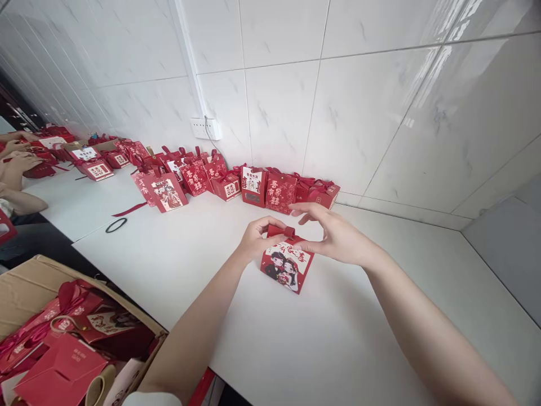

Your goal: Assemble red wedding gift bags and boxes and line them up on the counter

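A red gift box (287,270) with a cartoon couple on its front stands on the white table before me. A small red ribbon loop (289,232) sticks up from its top. My left hand (258,239) pinches the box's upper left edge, thumb in front and fingers behind. Over the upper right corner is my right hand (332,234), thumb and fingers spread wide in a C shape. Its thumb tip is by the box's top edge; whether it touches I cannot tell. The back of the box is hidden.
Several red gift boxes (253,186) line the tiled wall. A black ring (115,225) and a loose red ribbon (129,210) lie left on the table (338,338). A cardboard carton (25,273) of red boxes stands lower left. Another person's hands (21,163) work at far left.
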A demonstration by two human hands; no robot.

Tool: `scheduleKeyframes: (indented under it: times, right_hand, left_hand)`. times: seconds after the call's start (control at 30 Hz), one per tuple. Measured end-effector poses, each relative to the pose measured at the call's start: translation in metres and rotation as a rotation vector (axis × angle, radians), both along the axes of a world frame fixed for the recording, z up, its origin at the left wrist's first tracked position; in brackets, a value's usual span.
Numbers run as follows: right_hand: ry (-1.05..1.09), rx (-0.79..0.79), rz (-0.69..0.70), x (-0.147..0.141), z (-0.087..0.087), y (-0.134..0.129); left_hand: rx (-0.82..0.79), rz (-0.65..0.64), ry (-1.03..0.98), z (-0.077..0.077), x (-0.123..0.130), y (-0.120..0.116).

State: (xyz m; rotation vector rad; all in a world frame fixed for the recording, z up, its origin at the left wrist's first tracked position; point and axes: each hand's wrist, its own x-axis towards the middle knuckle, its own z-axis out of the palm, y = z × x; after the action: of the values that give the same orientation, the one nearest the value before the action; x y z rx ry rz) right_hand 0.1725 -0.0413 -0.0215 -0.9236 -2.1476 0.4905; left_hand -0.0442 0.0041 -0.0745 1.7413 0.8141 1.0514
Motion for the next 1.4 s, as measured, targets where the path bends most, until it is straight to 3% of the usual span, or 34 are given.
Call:
scheduleKeyframes:
  times: [0.23, 0.57, 0.7, 0.83, 1.03, 1.4]
  right_hand:
    - [0.086, 0.006, -0.018, -0.02, -0.015, 0.002]
    - [0.411, -0.045, -0.227, -0.027, -0.042, 0.025]
    - [0.191, 0.104, -0.278, -0.008, -0.03, 0.026]
    - [-0.091, 0.272, -0.161, 0.01, -0.021, 0.026]
    - [-0.179, 0.264, -0.12, 0.006, -0.03, 0.031]
    - [-0.009, -0.032, -0.127, 0.002, -0.03, 0.03]
  left_hand:
    - [0.069, -0.022, 0.096, 0.0, 0.004, -0.004]
    - [0.418, 0.13, 0.244, -0.004, 0.005, -0.002]
    - [0.556, 0.176, 0.272, -0.007, 0.003, 0.0]
    - [0.682, 0.276, 0.366, -0.011, 0.001, 0.004]
    - [0.636, 0.244, 0.373, -0.012, 0.002, 0.005]
    - [0.564, 0.213, 0.239, -0.006, 0.004, 0.003]
